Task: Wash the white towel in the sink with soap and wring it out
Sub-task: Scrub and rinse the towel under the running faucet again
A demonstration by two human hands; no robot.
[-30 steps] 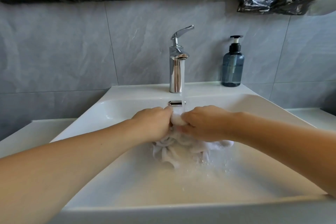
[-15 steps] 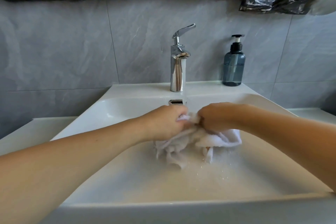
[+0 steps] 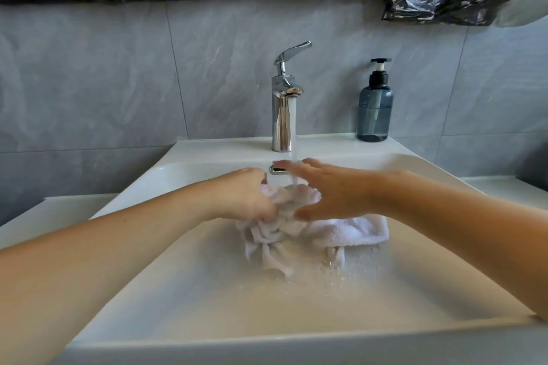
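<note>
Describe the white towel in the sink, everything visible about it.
The white towel is a soft, terry-like cloth, wet and bunched into a crumpled wad above the sink basin. The left hand grips its left part; the right hand lies on top, fingers spread. Water from the faucet runs onto it. One end spreads right; folds hang down.

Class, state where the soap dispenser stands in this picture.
In the head view the soap dispenser stands upright on the sink's back ledge, against the tiled wall, right of the faucet.
</note>
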